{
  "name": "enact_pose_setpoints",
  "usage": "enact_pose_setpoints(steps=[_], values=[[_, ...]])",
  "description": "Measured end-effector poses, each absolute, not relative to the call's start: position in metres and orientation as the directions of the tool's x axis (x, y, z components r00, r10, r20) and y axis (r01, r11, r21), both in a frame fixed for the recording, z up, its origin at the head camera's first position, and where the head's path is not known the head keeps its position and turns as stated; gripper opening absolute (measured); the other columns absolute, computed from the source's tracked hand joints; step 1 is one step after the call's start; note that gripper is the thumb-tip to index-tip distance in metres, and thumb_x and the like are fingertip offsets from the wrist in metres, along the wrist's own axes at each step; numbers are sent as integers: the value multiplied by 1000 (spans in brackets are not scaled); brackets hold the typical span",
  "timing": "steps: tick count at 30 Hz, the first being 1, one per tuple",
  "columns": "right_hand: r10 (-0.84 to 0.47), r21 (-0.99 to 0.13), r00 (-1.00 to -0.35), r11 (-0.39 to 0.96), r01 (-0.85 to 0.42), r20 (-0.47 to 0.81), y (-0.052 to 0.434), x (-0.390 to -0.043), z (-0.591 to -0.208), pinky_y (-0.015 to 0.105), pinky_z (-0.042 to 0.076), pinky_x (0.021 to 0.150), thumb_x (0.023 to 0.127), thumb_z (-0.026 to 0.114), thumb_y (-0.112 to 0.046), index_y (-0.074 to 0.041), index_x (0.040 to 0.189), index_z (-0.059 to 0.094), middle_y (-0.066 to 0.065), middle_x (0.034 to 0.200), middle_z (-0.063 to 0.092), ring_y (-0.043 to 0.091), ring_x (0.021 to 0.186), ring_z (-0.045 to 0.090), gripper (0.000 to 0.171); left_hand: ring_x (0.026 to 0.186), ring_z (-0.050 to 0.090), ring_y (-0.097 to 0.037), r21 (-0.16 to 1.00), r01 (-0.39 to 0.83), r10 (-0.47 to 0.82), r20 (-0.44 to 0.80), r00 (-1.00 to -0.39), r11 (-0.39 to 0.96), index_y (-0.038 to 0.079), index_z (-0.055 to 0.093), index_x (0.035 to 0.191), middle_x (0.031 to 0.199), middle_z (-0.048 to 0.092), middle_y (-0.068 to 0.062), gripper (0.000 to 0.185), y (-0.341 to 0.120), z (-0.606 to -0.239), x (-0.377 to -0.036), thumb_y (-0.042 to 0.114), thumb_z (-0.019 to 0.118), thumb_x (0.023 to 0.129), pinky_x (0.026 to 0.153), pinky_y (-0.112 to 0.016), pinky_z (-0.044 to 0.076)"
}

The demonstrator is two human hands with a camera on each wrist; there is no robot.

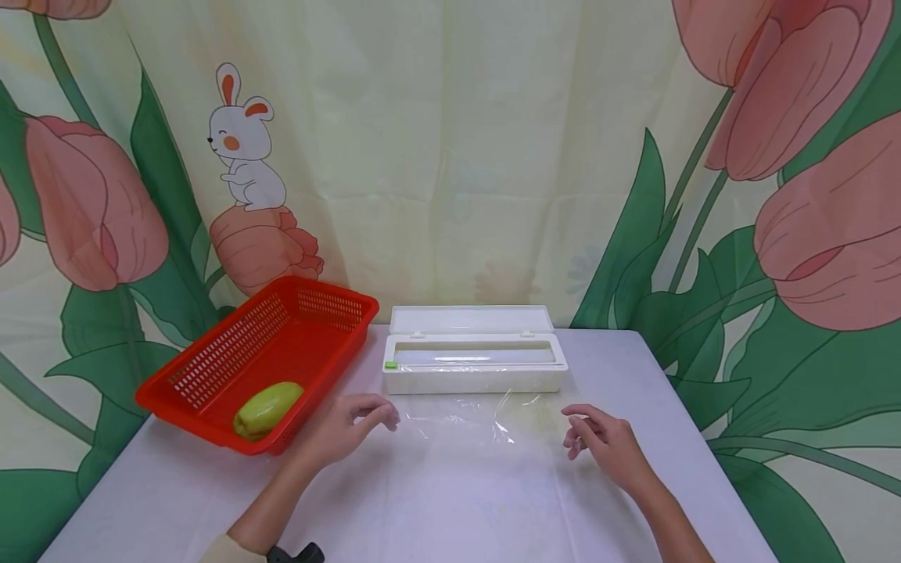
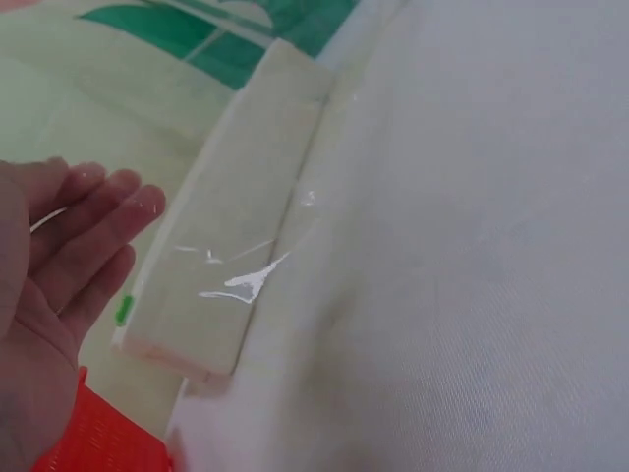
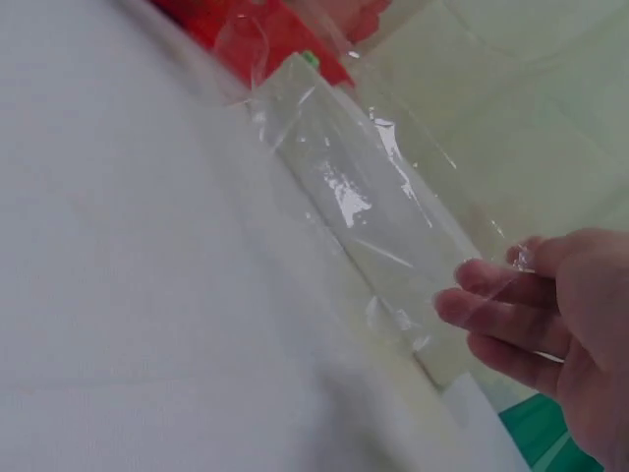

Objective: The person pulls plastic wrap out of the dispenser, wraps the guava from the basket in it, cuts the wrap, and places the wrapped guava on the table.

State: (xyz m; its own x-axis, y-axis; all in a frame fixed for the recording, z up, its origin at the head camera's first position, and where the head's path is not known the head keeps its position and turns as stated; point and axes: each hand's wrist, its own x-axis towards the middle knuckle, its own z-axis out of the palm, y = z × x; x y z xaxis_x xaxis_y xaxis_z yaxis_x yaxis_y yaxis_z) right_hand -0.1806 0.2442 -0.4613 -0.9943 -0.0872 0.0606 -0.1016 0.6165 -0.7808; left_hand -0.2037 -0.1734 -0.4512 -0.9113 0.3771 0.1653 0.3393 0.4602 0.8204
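A white cling-film dispenser [image 1: 475, 381] lies open at the back of the table, lid up. A clear sheet of cling film [image 1: 468, 426] runs from it toward me. My left hand [image 1: 383, 418] is at the sheet's left edge, fingers lightly bent and tips at the film. My right hand [image 1: 577, 434] is at the right edge. In the right wrist view the film [image 3: 344, 192] rises from the dispenser [image 3: 324, 256] to my right hand's [image 3: 511, 295] pinching fingertips. The left wrist view shows my left hand [image 2: 59, 265] beside the dispenser [image 2: 246, 197], with glints of film [image 2: 246, 285].
A red plastic basket [image 1: 225, 356] sits at the back left, partly over the table edge, with a green vegetable [image 1: 267, 408] inside. White cloth [image 1: 457, 508] covers the table. A flower-printed curtain hangs close behind. The basket [image 2: 98, 442] is just left of my left hand.
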Motion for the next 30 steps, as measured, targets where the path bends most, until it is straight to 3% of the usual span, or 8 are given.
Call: enact_pose_setpoints(steps=[4, 10, 14, 18, 27, 30], values=[[-76, -788, -997, 613, -54, 9, 246, -180, -462, 13, 50, 69, 91, 54, -12, -11, 115, 57, 3, 77, 66, 11, 57, 63, 24, 78, 68, -9, 872, 296, 383, 138, -913, 391, 28, 62, 101, 93, 69, -5, 13, -174, -454, -205, 26, 58, 89, 80, -18, 52], [-83, -773, -996, 631, -59, 9, 249, -178, -465, 14, 50, 71, 83, 65, -10, -10, 111, 61, 3, 89, 67, 9, 60, 64, 28, 74, 68, -9, 866, 260, 373, 93, -923, 427, 24, 64, 103, 95, 68, -4, 21, -174, -456, -205, 20, 67, 82, 75, -19, 54], [-84, -769, -996, 638, -43, -14, 251, -177, -466, 15, 51, 68, 78, 69, -9, -12, 109, 62, 5, 95, 66, 9, 64, 64, 32, 77, 68, -8, 862, 233, 359, 64, -931, 449, 22, 64, 102, 96, 69, -4, 28, -172, -456, -203, 27, 73, 77, 73, -21, 55], [-96, -749, -995, 660, -48, -21, 252, -175, -465, 15, 51, 66, 76, 73, -13, -13, 109, 62, 5, 96, 67, 6, 72, 62, 35, 80, 66, -4, 848, 252, 361, 77, -929, 467, 30, 63, 101, 97, 68, -1, 32, -171, -456, -202, 33, 76, 72, 73, -20, 54], [-111, -712, -993, 696, -97, 27, 253, -171, -467, 17, 50, 65, 74, 74, -14, -14, 104, 65, 1, 89, 67, 5, 71, 56, 32, 88, 66, -17, 862, 292, 446, 88, -891, 414, 29, 62, 105, 104, 65, -8, 35, -170, -456, -201, 27, 76, 73, 75, -22, 55], [-114, -699, -990, 702, -138, 82, 253, -171, -467, 17, 51, 65, 74, 75, -14, -13, 102, 66, -1, 86, 67, 4, 70, 55, 29, 87, 66, -18, 889, 267, 487, 58, -871, 372, 24, 61, 108, 105, 63, -14, 30, -170, -456, -202, 24, 71, 79, 73, -25, 56]])
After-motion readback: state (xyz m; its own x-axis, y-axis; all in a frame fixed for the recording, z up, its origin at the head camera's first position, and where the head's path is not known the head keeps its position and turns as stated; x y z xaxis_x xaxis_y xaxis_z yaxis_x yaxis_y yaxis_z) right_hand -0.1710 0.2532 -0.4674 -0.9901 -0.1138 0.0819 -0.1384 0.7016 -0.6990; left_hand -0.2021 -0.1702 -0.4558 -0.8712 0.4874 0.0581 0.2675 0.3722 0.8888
